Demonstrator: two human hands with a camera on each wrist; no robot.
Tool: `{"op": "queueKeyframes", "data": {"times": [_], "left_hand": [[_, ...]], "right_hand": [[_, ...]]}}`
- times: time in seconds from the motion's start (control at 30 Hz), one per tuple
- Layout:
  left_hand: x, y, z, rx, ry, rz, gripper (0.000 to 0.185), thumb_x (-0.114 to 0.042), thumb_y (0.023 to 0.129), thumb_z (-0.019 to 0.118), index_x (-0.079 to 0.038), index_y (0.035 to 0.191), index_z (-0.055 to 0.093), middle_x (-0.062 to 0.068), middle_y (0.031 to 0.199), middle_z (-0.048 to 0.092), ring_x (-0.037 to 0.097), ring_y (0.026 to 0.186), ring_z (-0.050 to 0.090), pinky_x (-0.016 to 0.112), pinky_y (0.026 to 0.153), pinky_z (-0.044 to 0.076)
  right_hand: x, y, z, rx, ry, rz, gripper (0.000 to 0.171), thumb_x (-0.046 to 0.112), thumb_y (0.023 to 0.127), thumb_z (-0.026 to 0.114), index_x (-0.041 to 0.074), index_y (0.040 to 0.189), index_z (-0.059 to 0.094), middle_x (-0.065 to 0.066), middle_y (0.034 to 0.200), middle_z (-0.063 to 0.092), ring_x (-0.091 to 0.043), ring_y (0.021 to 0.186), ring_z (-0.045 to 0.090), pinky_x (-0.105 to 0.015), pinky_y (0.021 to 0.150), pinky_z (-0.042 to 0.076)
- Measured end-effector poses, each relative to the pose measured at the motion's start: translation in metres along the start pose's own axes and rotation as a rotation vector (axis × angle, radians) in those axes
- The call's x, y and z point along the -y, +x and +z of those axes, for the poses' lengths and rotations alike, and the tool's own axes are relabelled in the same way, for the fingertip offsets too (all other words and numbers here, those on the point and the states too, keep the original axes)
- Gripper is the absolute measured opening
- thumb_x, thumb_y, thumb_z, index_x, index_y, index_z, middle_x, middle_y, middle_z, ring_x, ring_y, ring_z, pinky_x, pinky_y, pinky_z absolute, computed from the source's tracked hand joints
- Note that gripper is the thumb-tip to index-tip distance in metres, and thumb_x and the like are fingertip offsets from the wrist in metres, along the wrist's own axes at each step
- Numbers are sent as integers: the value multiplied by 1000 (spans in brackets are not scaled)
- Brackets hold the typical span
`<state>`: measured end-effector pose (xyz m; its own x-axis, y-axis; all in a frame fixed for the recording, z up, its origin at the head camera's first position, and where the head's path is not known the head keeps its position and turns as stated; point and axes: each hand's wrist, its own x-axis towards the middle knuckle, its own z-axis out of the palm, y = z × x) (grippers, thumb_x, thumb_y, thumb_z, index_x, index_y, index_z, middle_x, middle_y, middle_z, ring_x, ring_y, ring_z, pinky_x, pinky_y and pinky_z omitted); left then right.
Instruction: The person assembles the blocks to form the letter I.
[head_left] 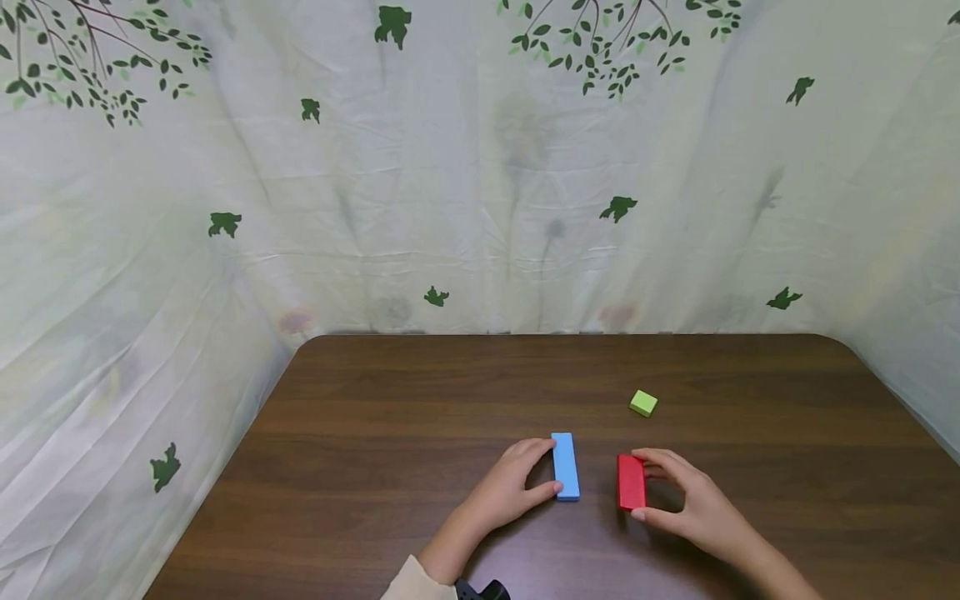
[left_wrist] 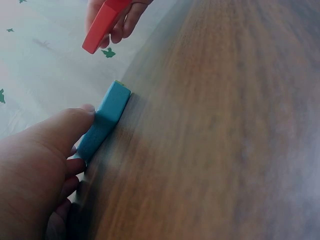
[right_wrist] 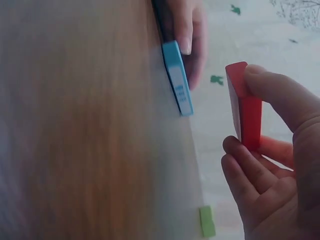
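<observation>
The left hand (head_left: 508, 490) holds the blue block (head_left: 566, 466) along its long left side, fingers at the far end and thumb at the near end, the block standing on a long narrow edge on the table (head_left: 420, 400). In the left wrist view the thumb (left_wrist: 70, 125) presses flat against the block's side (left_wrist: 105, 122). The right hand (head_left: 686, 500) pinches the red block (head_left: 631, 482) between thumb and curled fingers; in the right wrist view the fingertips (right_wrist: 245, 165) wrap its lower end (right_wrist: 246, 112) and the thumb lies on its top.

As I judge it, both blocks are already gripped and set roughly parallel, the red one at about 3 o'clock from the blue one with a clear gap between them; they are not touching. The green cube (head_left: 642, 403) lies untouched at about 1 o'clock from the red block, well beyond both hands. So the bringing together or arranging of the pieces looks begun and not finished.

The blue and red blocks are flat, slab-like bars with square corners and a smooth, matte painted surface, probably wood or foam. The cube is small and lime green. The table is dark brown with a wood-grain finish and rounded far corners. Behind it hangs a creased, pale cloth (head_left: 480, 167) printed with green leaves and branches
</observation>
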<state>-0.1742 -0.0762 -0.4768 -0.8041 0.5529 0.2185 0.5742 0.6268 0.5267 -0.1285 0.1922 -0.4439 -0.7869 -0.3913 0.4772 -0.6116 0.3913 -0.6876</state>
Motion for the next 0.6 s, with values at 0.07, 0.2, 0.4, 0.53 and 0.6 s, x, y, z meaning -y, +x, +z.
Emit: {"op": "queueKeyframes", "data": {"times": [0.07,0.2,0.4,0.53,0.6], "left_hand": [[0,0,0,1,0,-2,59,-45,87,52,-11,134,42,2,129,46,18,122,37,36,98,32],[0,-1,0,3,3,-5,59,-44,87,53,-11,134,42,3,129,46,19,122,37,36,98,32],[-1,0,0,-1,4,-4,58,-43,87,54,-11,134,42,3,129,47,19,122,38,35,99,32],[-2,0,0,-2,2,-5,58,-43,87,54,-11,134,42,3,129,47,19,121,38,35,98,32],[-2,1,0,-3,-1,-4,58,-43,87,54,-11,134,43,3,129,47,19,121,38,35,98,32]], "right_hand": [[0,-1,3,16,-5,9,60,7,65,79,0,118,51,-8,109,55,-16,89,59,-23,77,47],[-8,-4,11,59,-2,56,60,18,68,78,7,120,51,-2,112,53,-13,89,58,-28,76,49],[-11,-7,18,106,4,102,60,30,71,75,8,121,50,2,115,51,-10,90,57,-29,75,49],[-10,-8,22,125,-5,75,59,31,73,74,9,121,50,2,115,50,-10,90,57,-28,76,49],[-10,-9,25,132,-3,55,59,30,73,74,8,121,49,1,115,50,-10,90,57,-28,76,48]]}}
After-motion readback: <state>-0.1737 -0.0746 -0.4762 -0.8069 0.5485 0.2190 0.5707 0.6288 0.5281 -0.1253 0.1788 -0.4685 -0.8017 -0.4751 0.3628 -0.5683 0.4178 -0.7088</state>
